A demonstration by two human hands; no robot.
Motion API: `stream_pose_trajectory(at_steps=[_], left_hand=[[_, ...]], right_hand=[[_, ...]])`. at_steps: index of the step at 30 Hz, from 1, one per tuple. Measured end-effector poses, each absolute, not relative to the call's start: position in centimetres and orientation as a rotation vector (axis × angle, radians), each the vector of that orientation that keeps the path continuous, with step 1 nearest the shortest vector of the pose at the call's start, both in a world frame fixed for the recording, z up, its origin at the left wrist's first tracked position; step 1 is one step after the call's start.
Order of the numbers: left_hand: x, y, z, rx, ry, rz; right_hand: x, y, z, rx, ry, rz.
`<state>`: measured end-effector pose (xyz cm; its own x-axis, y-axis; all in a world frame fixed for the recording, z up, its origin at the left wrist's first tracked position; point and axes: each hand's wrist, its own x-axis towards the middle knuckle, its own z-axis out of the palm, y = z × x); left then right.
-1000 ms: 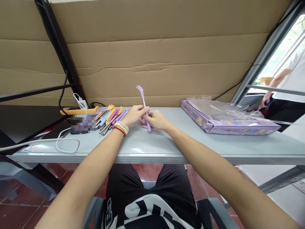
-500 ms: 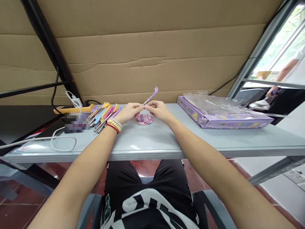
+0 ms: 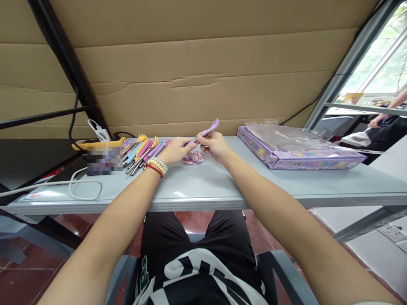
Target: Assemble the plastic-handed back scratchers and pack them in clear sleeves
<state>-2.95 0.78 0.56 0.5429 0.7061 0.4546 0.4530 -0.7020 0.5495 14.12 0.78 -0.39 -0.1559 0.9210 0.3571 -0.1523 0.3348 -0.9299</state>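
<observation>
A purple back scratcher (image 3: pixel 211 126) with a metal shaft is held between my two hands, its claw end tilted up to the right. My left hand (image 3: pixel 177 150) pinches the shaft's lower end. Closer to the purple head, my right hand (image 3: pixel 213 145) grips it with thumb and fingers. Just below the hands, small pink and purple patterned pieces (image 3: pixel 193 158) lie on the grey table (image 3: pixel 203 186). Beside my left wrist is a pile of back scratchers (image 3: pixel 140 153) in yellow, blue, pink and purple with metal shafts.
A purple patterned box (image 3: pixel 305 161) with clear plastic wrap (image 3: pixel 286 136) on it lies at the right. To the left are a white cable (image 3: pixel 84 198), a yellow item (image 3: pixel 92 144) and a blurred-out object. Cardboard (image 3: pixel 203 93) backs the table. Another person's hand (image 3: pixel 378 120) shows far right.
The back scratcher has tilted lower toward the right. My right hand has turned and shifted slightly right, with its fingers now nearer the purple head. My left hand has moved slightly right.
</observation>
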Motion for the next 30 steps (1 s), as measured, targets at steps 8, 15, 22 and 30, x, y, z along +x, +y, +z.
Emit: stream_pose_trajectory(at_steps=[8, 15, 22, 30], left_hand=[[-3.4, 1.1, 0.6, 2.496, 0.994, 0.881], [-3.0, 1.1, 0.4, 2.625, 1.138, 0.842], [-1.8, 0.6, -0.1, 2.595, 1.225, 0.93], [-0.3, -0.4, -0.3, 2.217, 0.886, 0.805]], right_hand=[[16.0, 1.2, 1.6, -0.835, -1.06, 0.988], [18.5, 1.5, 2.5, -0.74, -0.809, 0.879], [13.8, -0.6, 1.6, -0.583, -0.929, 1.313], [13.3, -1.2, 1.4, -0.338, -0.956, 1.345]])
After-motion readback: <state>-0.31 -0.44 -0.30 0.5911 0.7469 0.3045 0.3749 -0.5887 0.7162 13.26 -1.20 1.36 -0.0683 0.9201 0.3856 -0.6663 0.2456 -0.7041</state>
